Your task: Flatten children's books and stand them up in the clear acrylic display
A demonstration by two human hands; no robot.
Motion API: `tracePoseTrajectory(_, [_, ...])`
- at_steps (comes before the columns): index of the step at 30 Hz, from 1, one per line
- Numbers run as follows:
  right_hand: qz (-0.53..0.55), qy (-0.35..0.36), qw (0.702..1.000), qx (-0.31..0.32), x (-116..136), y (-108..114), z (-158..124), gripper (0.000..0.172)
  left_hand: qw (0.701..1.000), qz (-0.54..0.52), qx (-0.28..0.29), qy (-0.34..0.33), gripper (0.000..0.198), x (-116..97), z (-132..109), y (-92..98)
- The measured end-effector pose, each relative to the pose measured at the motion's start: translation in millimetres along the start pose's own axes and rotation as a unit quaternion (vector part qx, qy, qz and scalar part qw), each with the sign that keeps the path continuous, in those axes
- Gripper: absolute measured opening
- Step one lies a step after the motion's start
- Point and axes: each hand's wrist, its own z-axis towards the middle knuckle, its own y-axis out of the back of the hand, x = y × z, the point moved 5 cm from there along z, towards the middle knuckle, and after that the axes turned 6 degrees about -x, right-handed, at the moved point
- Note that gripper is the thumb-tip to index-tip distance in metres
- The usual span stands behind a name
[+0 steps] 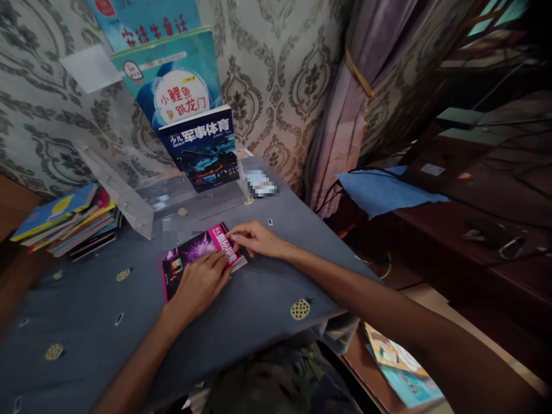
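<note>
A book with a pink and dark purple cover (198,247) lies flat on the grey-blue tablecloth (259,310). My left hand (204,279) rests spread over the lower part of its cover, fingers lying flat. At the book's upper right edge is my right hand (252,238), its thumb and fingers drawn together at the pink strip; what they hold, if anything, is too small to make out. Behind the book, a dark blue book (207,152) stands upright in a clear display rack (135,213), with a teal book (176,80) and another blue book (146,23) above it.
Several stacked books (77,221) lie at the left of the table. A phone-like object (261,182), blurred, is beside the rack. To the right are a purple curtain (340,126), a blue cloth (388,187) and cables. More books (405,368) sit below the table's right edge.
</note>
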Motion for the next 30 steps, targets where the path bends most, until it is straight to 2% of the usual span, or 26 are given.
tracePoseTrajectory(7, [-0.01, 0.001, 1.0, 0.014, -5, -6, -1, 0.035, 0.999, 0.036, 0.011, 0.007, 0.029, -6, -1, -3.3])
tracePoseTrajectory(12, [-0.126, 0.061, 0.989, 0.039, -2, -14, -4, 0.024, 0.999, 0.035, 0.006, 0.008, 0.036, -7, -11, -10.4])
tracePoseTrajectory(17, [-0.216, 0.118, 0.964, 0.101, 7, -17, -9, 0.025, 0.998, -0.001, 0.017, 0.068, 0.043, 14, -38, -7.5])
tracePoseTrajectory(20, [-0.258, 0.143, 0.946, 0.135, 13, -18, -12, 0.028, 0.992, 0.016, 0.013, 0.124, 0.05, 31, -60, -4.6])
tracePoseTrajectory(23, [-0.282, 0.151, 0.935, 0.151, 18, -18, -14, 0.025, 0.988, 0.031, 0.007, 0.15, 0.057, 41, -76, -4.9])
tracePoseTrajectory(27, [-0.323, 0.155, 0.923, 0.142, 24, -13, -14, 0.022, 0.986, 0.053, 0.01, 0.159, 0.056, 38, -82, -6.1])
tracePoseTrajectory(30, [-0.378, 0.148, 0.908, 0.106, 23, -5, -11, 0.022, 0.986, 0.066, 0.005, 0.154, 0.056, 26, -80, -2.5])
